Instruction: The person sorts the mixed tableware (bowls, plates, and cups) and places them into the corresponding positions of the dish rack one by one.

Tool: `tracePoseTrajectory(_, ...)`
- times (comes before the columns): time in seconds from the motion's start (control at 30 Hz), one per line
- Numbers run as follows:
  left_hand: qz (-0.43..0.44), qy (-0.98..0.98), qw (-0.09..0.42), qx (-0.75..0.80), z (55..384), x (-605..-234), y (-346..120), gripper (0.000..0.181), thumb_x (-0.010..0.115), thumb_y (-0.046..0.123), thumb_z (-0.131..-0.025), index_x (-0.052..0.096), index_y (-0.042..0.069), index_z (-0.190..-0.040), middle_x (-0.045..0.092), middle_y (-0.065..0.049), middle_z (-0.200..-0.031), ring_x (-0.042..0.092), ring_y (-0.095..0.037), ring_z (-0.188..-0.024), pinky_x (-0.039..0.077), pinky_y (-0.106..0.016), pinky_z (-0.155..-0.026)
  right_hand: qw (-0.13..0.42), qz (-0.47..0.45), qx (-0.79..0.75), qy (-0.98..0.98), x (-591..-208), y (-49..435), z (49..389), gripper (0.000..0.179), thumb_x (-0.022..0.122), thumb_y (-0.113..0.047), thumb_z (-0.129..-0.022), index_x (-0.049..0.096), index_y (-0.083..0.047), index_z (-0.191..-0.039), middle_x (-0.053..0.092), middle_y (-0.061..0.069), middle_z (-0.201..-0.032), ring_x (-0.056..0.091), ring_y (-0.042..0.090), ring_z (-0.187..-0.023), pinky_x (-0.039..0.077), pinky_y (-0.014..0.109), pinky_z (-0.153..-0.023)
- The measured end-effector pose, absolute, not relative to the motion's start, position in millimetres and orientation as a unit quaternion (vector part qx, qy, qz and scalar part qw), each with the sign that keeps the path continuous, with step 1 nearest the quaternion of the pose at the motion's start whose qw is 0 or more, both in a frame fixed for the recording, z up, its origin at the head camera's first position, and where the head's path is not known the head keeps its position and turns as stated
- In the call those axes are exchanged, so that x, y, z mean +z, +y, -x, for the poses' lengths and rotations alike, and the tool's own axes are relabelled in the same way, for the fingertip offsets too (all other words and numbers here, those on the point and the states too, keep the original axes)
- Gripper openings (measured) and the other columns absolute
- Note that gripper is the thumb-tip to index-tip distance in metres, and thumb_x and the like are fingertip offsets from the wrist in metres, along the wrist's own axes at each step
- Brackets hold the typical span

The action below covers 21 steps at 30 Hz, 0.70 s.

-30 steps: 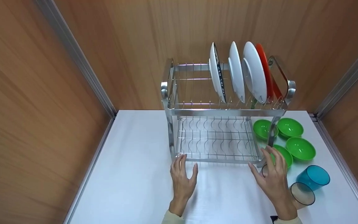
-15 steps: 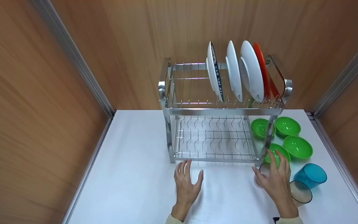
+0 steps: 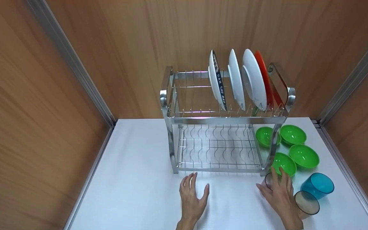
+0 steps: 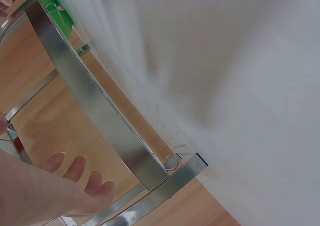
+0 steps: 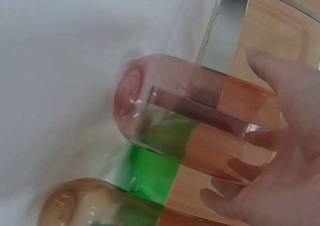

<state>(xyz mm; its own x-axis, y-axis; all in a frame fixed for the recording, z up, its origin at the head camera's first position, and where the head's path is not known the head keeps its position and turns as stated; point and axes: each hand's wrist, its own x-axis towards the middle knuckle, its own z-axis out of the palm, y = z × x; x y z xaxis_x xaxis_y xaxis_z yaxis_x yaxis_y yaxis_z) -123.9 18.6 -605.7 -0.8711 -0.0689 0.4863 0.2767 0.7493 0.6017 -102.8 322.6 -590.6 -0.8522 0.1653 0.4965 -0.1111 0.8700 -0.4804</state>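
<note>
Pinkish see-through cup (image 5: 175, 103) stands upright on the white table (image 3: 133, 179), between the thumb and fingers of the right hand (image 3: 279, 196). These are held apart near its rim; whether they touch the wall I cannot tell. It looks light, stiff and slick, perhaps breakable if glass; its upper wall, pinched gently from opposite sides, seems the surest hold. Just right of that hand is an amber cup (image 3: 307, 204), with a blue cup (image 3: 318, 185) farther out; green bowls (image 3: 303, 156) lie beyond its fingertips. The left hand (image 3: 192, 203) holds nothing, fingers and thumb spread, metal rack (image 3: 222, 120) ahead of it.
</note>
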Motion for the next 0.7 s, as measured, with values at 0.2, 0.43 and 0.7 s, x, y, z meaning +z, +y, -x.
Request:
tracePoseTrajectory(0.2, 0.053, -0.904, 0.239, -0.350, 122.4, -606.2, 23.1, 0.058, 0.077, 0.036, -0.091, 0.060, 0.005, -0.137, 0.059, -0.010, -0.133, 0.049, -0.034, -0.129, 0.043, -0.058, -0.105, 0.299, -0.007, 0.255, -0.919, -593.0, 327.7, 103.1, 0.076, 0.093, -0.008, -0.070, 0.055, 0.009, -0.134, 0.050, 0.038, -0.123, 0.047, 0.057, -0.109, 0.046, 0.071, -0.081)
tracePoseTrajectory(0.43, 0.045, -0.909, 0.208, -0.359, 119.3, -604.7, 25.2, 0.055, 0.075, 0.037, -0.093, 0.060, 0.007, -0.137, 0.057, -0.008, -0.133, 0.048, -0.031, -0.129, 0.042, -0.055, -0.107, 0.356, -0.044, 0.278, -0.891, -601.4, 328.1, 107.2, 0.068, 0.088, 0.002, -0.067, 0.058, 0.012, -0.127, 0.052, 0.035, -0.108, 0.051, 0.052, -0.094, 0.048, 0.063, -0.071)
tracePoseTrajectory(0.7, 0.064, -0.908, 0.192, -0.367, 117.7, -600.9, 27.4, 0.053, 0.075, 0.033, -0.094, 0.058, 0.006, -0.136, 0.054, -0.007, -0.132, 0.048, -0.030, -0.127, 0.044, -0.052, -0.104, 0.409, -0.067, 0.273, -0.868, -602.7, 324.2, 105.7, 0.064, 0.085, 0.001, -0.062, 0.061, 0.014, -0.121, 0.053, 0.033, -0.104, 0.052, 0.046, -0.090, 0.045, 0.053, -0.071)
